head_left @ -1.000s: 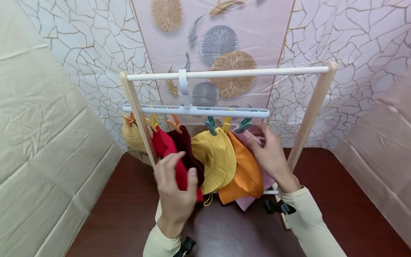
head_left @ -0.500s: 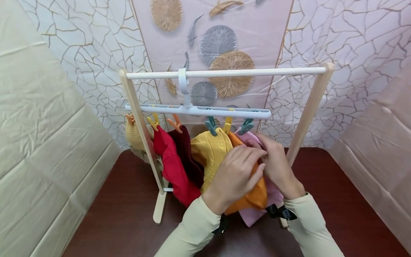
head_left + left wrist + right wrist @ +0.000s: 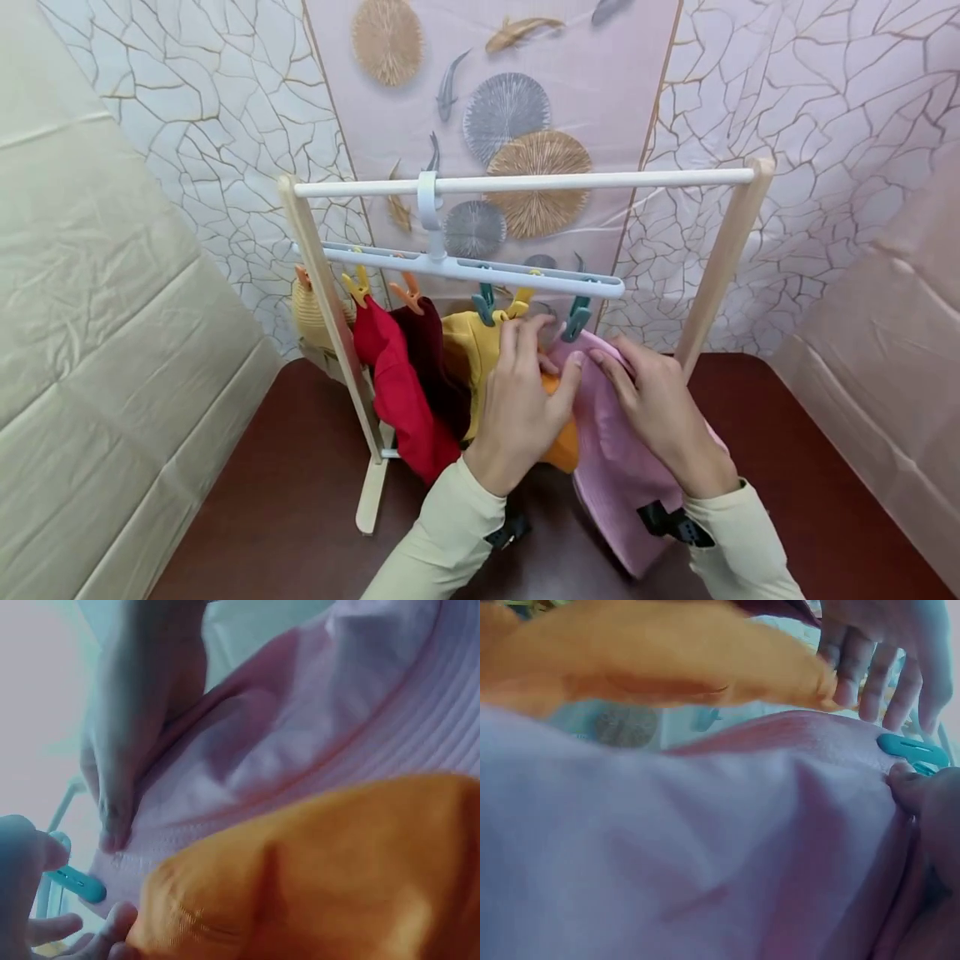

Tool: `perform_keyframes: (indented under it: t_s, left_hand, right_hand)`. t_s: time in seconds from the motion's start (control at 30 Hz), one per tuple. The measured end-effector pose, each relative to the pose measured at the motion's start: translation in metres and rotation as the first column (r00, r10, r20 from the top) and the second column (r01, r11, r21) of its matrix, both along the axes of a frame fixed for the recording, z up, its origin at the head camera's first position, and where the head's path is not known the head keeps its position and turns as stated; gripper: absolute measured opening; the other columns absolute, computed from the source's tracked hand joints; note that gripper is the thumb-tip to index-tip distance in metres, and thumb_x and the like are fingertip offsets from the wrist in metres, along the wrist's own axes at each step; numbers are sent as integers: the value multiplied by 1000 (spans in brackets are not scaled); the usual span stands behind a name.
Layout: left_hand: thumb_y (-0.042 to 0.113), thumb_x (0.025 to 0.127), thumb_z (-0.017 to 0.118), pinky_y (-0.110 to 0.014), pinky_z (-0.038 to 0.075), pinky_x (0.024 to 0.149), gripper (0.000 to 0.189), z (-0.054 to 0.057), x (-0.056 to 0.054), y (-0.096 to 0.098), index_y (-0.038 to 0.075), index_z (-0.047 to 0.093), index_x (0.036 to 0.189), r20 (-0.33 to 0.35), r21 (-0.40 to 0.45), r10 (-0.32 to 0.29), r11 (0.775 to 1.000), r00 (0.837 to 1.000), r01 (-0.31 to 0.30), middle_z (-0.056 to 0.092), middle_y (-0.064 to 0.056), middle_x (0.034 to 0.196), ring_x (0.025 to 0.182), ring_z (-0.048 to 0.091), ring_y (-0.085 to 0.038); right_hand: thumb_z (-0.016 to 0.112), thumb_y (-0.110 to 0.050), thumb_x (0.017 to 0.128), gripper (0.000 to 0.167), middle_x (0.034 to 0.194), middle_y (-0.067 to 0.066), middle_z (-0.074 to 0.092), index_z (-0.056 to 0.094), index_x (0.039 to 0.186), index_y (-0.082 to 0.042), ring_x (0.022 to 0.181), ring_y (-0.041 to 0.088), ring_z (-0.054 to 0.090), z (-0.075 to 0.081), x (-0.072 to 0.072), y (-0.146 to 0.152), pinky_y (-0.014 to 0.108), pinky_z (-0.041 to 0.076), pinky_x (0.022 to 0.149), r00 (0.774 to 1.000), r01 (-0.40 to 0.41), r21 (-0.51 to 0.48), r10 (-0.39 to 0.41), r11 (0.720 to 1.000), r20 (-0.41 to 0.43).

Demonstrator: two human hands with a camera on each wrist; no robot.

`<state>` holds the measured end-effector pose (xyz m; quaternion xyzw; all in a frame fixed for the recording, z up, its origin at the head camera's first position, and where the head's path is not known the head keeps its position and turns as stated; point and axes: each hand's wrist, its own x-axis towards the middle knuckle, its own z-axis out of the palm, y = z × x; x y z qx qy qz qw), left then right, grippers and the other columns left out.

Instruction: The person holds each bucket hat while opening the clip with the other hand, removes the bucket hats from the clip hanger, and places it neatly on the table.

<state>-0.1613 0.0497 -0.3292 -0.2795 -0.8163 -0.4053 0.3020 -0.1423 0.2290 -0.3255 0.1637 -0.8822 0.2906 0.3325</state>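
My right hand [image 3: 663,408] pinches the upper edge of a pink bucket hat [image 3: 615,450], whose stitched brim hangs down toward the table. A dark green clip [image 3: 577,323] grips the hat's top corner, just left of those fingers. Between the pink hat and a yellow hat [image 3: 461,342], my left hand [image 3: 517,408] is raised, fingers fairly straight. Its fingertips are just below a yellow clip [image 3: 519,304], beside the orange hat [image 3: 300,877], which it partly hides in the head view. In the right wrist view, the left fingers [image 3: 891,686] hang over the orange hat's end.
A pale blue clip hanger [image 3: 525,273] hangs from the white rod [image 3: 600,179] of a wooden rack [image 3: 727,267]. Farther left on it are a red hat [image 3: 397,392], a dark maroon hat [image 3: 435,367] and a straw hat [image 3: 309,317]. The rack stands on a dark table [image 3: 255,500].
My left hand crossed from beside the red hat to between the orange and pink hats. The pink hat swung out to the right and forward with my right hand; the hanger's right end turned nearer.
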Motion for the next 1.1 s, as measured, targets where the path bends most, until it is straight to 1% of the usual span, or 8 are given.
perform_keyframes:
  t_s: [0.17, 0.3, 0.4, 0.47, 0.6, 0.7, 0.93, 1.1]
  left_hand:
    - [35, 109, 60, -30, 58, 83, 48, 19, -7, 1, 7, 59, 147, 112, 102, -137, 987, 984, 125, 70, -7, 130, 91, 71, -13]
    - [28, 109, 60, -29, 60, 68, 41, 35, -14, -1, 0, 64, 139, 223, 272, -353, 917, 908, 290, 76, -15, 120, 75, 75, -17]
    - [22, 108, 63, -27, 56, 55, 37, 39, -16, -3, -4, 64, 135, 262, 371, -445, 866, 856, 336, 76, -20, 116, 64, 72, -23]
    - [20, 107, 64, -26, 55, 55, 36, 37, -16, -2, -4, 65, 134, 272, 395, -454, 857, 848, 332, 76, -21, 117, 67, 73, -26]
    - [17, 106, 66, -23, 60, 73, 31, 30, -18, 3, -3, 69, 129, 248, 419, -452, 848, 857, 325, 77, -17, 118, 88, 79, -24]
    - [17, 106, 66, -20, 57, 85, 27, 29, -21, 7, -2, 72, 124, 215, 452, -471, 825, 856, 340, 77, -16, 116, 103, 75, -13]
    - [14, 107, 63, -20, 44, 51, 25, 32, -28, 10, -4, 72, 121, 188, 541, -574, 738, 797, 404, 77, -21, 108, 60, 55, -10]
    - [14, 106, 65, -21, 44, 51, 25, 25, -25, 7, -3, 72, 123, 231, 559, -548, 751, 804, 351, 78, -20, 106, 57, 55, -19]
  right_hand:
    - [73, -1, 97, 8, 73, 0, 62, 68, 93, -7, 66, 16, 58, -3, 4, 0, 33, 46, 60, 999, -21, 20, 22, 1000, -36]
    - [73, 1, 96, 14, 69, -2, 54, 64, 89, -8, 64, 16, 53, -1, 1, -1, 32, 44, 59, 998, -38, 25, 39, 999, -58]
    - [73, -1, 96, 14, 68, -3, 52, 64, 89, -8, 64, 16, 52, 0, 0, -3, 31, 42, 60, 998, -37, 20, 38, 999, -47]
    - [73, -2, 97, 12, 68, -3, 53, 65, 90, -8, 64, 16, 52, -2, 1, -4, 31, 42, 60, 999, -36, 11, 36, 999, -24]
    - [73, -3, 98, 12, 69, -3, 51, 65, 90, -8, 65, 16, 50, -8, 6, -6, 29, 41, 59, 1000, -15, -12, 15, 1000, 16]
    - [73, -6, 98, 11, 69, -3, 50, 67, 90, -9, 65, 16, 49, -11, 9, -5, 28, 39, 59, 999, 1, -28, 0, 1000, 35]
    - [75, -9, 98, 3, 76, -4, 64, 75, 101, -10, 66, 12, 53, -17, 15, 1, 26, 41, 60, 999, -7, -51, 9, 999, 43]
    - [74, -8, 98, 5, 70, -7, 58, 75, 102, -11, 61, 6, 48, -32, 20, 6, 25, 41, 56, 996, -42, -53, 45, 998, 71]
